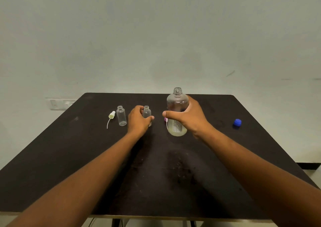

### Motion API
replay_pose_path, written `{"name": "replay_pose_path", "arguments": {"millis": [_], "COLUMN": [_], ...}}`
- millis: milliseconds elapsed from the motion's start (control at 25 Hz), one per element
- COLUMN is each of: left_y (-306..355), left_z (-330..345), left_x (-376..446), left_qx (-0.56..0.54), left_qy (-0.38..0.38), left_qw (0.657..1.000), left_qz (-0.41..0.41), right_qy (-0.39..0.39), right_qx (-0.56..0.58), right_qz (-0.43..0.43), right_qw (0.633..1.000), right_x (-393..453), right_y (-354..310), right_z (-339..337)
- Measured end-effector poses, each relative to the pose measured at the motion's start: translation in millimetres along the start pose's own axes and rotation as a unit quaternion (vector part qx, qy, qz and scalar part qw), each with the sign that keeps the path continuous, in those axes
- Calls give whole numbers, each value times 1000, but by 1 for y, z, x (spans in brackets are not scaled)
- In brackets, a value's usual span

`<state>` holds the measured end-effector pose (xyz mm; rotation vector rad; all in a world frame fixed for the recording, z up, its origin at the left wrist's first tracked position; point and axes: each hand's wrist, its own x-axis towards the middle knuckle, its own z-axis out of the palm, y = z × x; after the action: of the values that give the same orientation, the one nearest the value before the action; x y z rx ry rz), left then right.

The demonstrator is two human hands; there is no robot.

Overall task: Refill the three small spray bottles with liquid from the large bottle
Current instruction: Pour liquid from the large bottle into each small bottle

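Head view shows my left hand (139, 118) curled round an uncapped small spray bottle (147, 112) to steady it, while my right hand (188, 116) grips the open large bottle (177, 112) just right, ready to pour.

Blocked across mid-table by 2 open vials (121, 115), sprayer (111, 115), big bottle (177, 112); passable near front edge, right toward blue cap (237, 122).

Head-worn view, forward and down
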<state>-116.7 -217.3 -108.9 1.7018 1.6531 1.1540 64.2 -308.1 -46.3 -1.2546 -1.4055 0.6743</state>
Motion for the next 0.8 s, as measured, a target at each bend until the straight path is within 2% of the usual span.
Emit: {"name": "replay_pose_path", "arguments": {"millis": [160, 480, 800], "left_y": [3, 29, 74], "left_z": [4, -10, -36], "left_x": [-5, -53, -119], "left_qx": [33, -8, -54], "left_qy": [-1, -44, -104], "left_qw": [999, 996, 983], "left_qz": [9, 71, 140], "right_qy": [3, 9, -6], "right_qx": [-2, -40, -182], "right_qz": [-2, 5, 6], "right_qw": [1000, 999, 983], "right_x": [1, -22, -55], "right_y": [7, -2, -46], "right_z": [-3, -25, -63]}}
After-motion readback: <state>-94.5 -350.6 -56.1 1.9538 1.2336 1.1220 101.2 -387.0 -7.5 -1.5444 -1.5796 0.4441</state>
